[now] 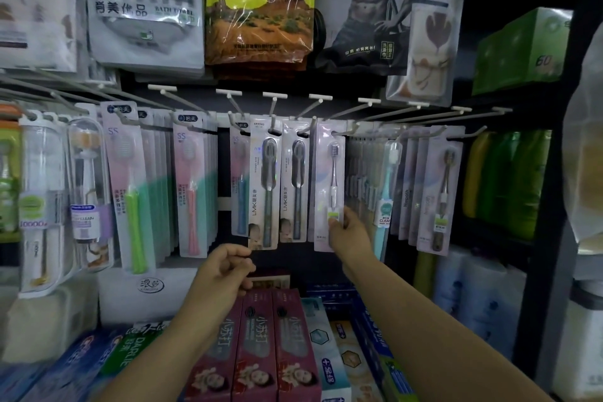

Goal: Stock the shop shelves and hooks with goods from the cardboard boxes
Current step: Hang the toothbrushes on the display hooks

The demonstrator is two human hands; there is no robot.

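Three maroon toothpaste boxes (261, 352) lie side by side on the shelf beneath the person's two forearms. Above them, the left hand (225, 266) hovers with fingers loosely curled, holding nothing, just below two dark toothbrush packs (277, 183) hanging next to each other. The right hand (347, 230) pinches the lower edge of one pale toothbrush pack (329, 186), thumb on its front, fingers behind it; the pack hangs from a hook (342, 133).

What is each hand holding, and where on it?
The right hand pinches the pale toothbrush pack near its lower edge. The left hand holds nothing visible.
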